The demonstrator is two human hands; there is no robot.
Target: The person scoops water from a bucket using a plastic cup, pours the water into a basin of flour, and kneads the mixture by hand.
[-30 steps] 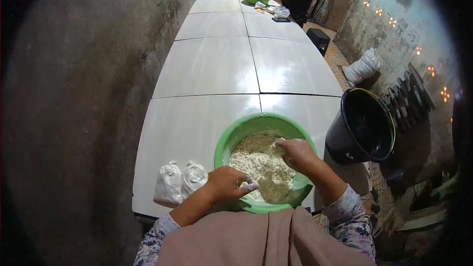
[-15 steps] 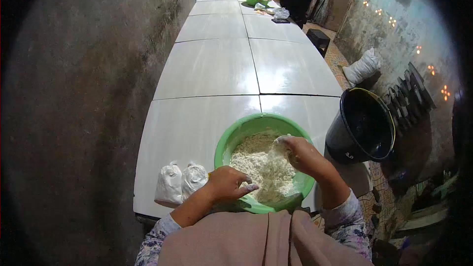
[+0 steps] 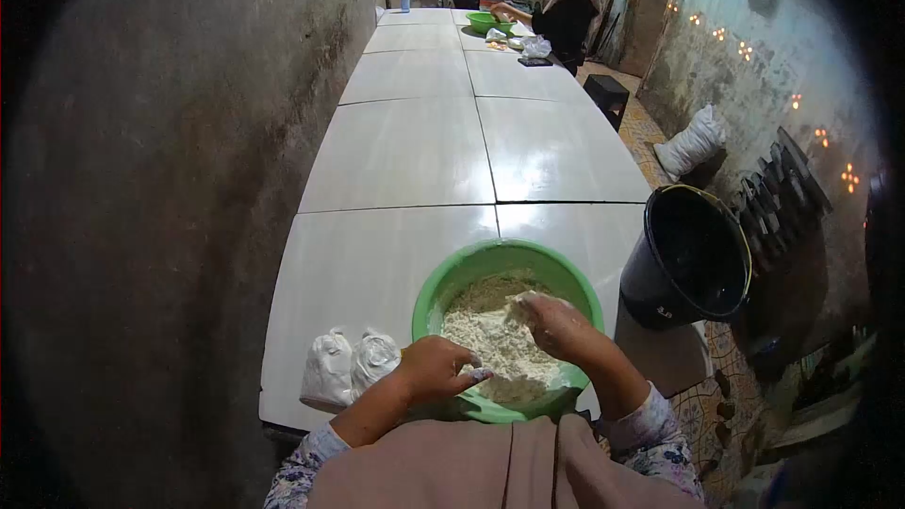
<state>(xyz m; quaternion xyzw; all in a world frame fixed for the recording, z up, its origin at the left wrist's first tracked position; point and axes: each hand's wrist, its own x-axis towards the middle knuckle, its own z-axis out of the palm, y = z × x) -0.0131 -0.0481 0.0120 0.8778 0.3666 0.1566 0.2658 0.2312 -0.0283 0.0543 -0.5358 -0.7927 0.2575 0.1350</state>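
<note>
A long pale table [image 3: 396,155] carries a green basin [image 3: 500,260], two bags [image 3: 328,369] and a black bucket [image 3: 652,281].

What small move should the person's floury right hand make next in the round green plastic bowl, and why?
Probably the right hand should sweep the tan, grainy patch at the bowl's far side into the loose, white, powdery flour: the contents look unevenly blended, and its fingers are close to both. The bare left hand is at the near-left rim.
</note>
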